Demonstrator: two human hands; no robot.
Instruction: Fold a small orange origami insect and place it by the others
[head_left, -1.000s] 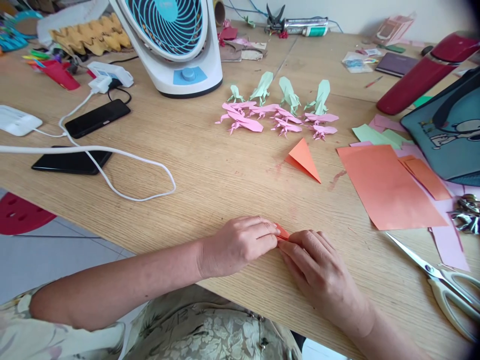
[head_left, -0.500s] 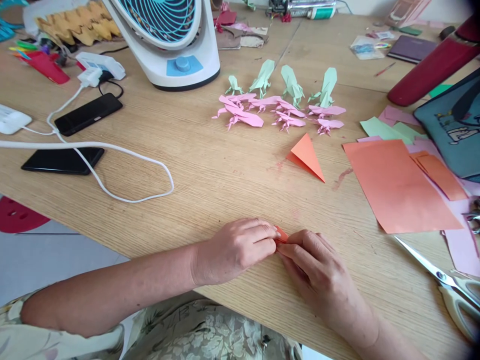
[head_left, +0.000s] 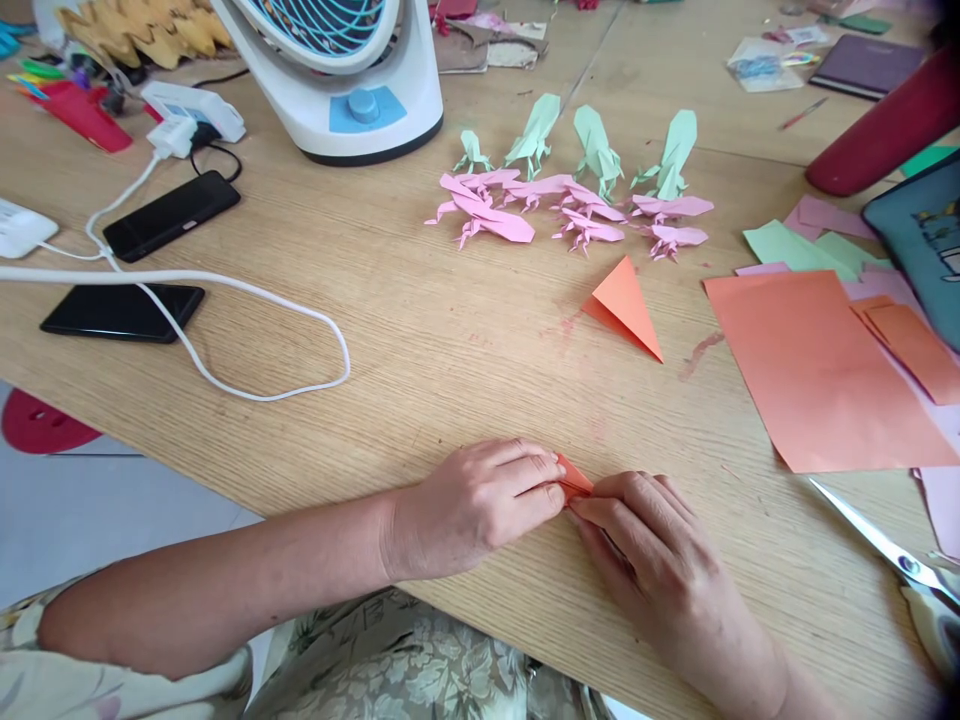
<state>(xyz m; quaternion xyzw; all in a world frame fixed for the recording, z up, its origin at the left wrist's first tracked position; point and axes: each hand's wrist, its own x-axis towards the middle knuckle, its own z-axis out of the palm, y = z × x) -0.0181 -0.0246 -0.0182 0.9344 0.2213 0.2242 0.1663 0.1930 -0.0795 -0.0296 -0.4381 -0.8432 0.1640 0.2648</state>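
Both hands rest on the wooden table (head_left: 420, 330) near its front edge, meeting over a small folded orange paper piece (head_left: 574, 477). My left hand (head_left: 480, 500) has its fingers curled and pressed on the paper's left side. My right hand (head_left: 652, 560) pinches the paper from the right with closed fingers. Most of the paper is hidden under the fingertips. A folded orange triangle (head_left: 626, 303) lies farther back on the table.
Pink (head_left: 525, 210) and green (head_left: 600, 145) origami figures stand in rows behind. Orange sheets (head_left: 817, 370) and pastel scraps lie right, scissors (head_left: 892, 560) at the right edge. A fan (head_left: 337, 70), two phones (head_left: 124, 310) and a white cable (head_left: 247, 300) occupy the left.
Both hands stay on the orange piece with only small finger shifts. The view has tilted down slightly, so the things on the table sit higher in the frame.
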